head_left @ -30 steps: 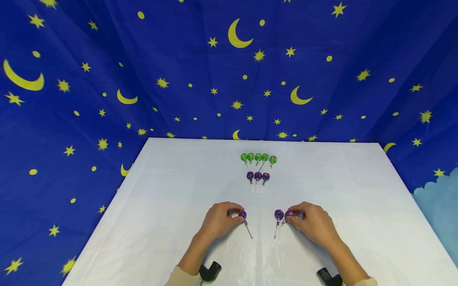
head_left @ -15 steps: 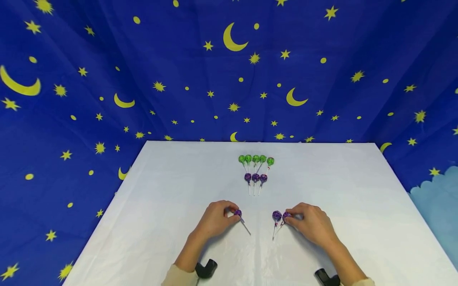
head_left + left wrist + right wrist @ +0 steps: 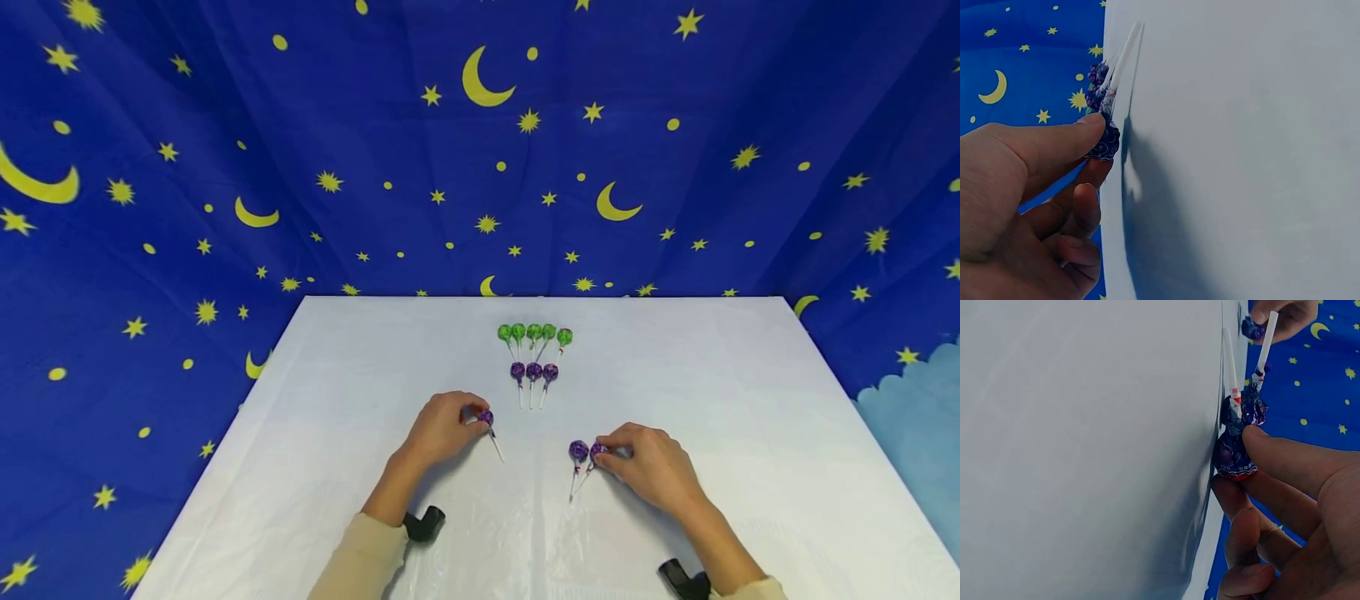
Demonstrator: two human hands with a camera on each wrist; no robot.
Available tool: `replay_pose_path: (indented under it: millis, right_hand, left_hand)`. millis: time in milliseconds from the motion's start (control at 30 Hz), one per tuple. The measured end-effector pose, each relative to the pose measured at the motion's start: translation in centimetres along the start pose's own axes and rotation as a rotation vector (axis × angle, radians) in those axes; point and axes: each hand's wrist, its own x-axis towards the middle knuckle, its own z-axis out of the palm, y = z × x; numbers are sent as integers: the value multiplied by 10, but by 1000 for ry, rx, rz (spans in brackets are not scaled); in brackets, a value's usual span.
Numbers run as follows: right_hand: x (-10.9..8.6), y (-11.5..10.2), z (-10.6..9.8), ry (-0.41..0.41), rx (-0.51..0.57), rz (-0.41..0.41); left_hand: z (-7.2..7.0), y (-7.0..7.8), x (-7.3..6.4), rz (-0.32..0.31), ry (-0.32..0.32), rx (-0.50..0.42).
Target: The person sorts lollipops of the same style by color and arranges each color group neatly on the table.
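Note:
My left hand point(image 3: 442, 429) pinches the head of a purple-wrapped lollipop point(image 3: 1105, 142) between thumb and fingertip; its white stick points down and right in the head view. My right hand point(image 3: 651, 465) pinches the head of another purple lollipop point(image 3: 1235, 453) low over the white table. Right beside that one lies a further purple lollipop point(image 3: 578, 451), their sticks meeting near the lower ends. Farther back is a row of three purple lollipops point(image 3: 534, 372), sticks toward me. Behind them several green lollipops point(image 3: 534, 332) form a row, their sticks reaching toward the purple heads.
The white table point(image 3: 360, 358) ends at a straight back edge. Behind it and along the sides hangs a blue cloth point(image 3: 420, 133) with yellow moons and stars. A black wrist piece point(image 3: 425, 524) sits under the left forearm, and a similar black piece point(image 3: 684, 578) under the right.
My left hand has moved forward and slightly left with its lollipop, toward the rows. The right hand keeps its pinch in nearly the same place. The head view has shifted slightly.

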Motion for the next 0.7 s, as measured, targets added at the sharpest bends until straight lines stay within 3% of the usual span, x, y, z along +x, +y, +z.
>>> replay_pose_path:
  millis: [300,700]
  right_hand:
    - [-1,0,0,-3,-2,1]
    - [-1,-2,0,6,5,9]
  left_hand:
    - [-11,-1,33,-22,-2,41]
    - [-9,0,70,-56,-13,99]
